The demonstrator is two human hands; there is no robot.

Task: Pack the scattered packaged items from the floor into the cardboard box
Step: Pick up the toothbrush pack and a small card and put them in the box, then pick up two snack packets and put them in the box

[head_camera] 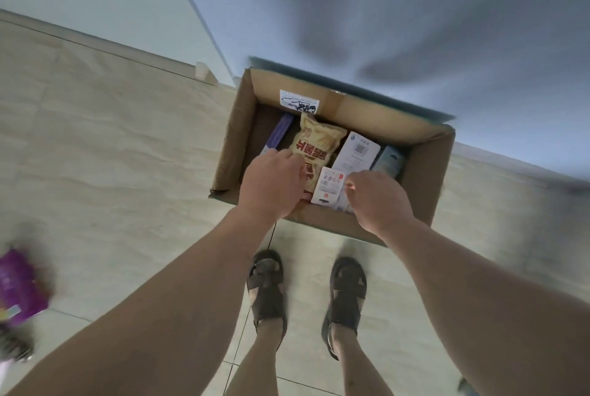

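Observation:
An open cardboard box (351, 108) stands on the tiled floor against the wall. Inside lie a purple carton (279, 134), a yellow snack bag (316, 143), a white carton (357, 153), a pale blue pack (389, 161) and a small white packet (329, 186). My left hand (271, 185) reaches into the box, fingers curled over the lower left edge of the yellow snack bag. My right hand (376, 197) pinches the right edge of the small white packet near the box's front wall. A purple package (19, 287) lies blurred on the floor at far left.
My sandalled feet (266, 284) stand just in front of the box. A dark blurred item (12, 344) lies below the purple package at the left edge. A small white object (201, 71) sits by the baseboard. The wall rises right behind the box.

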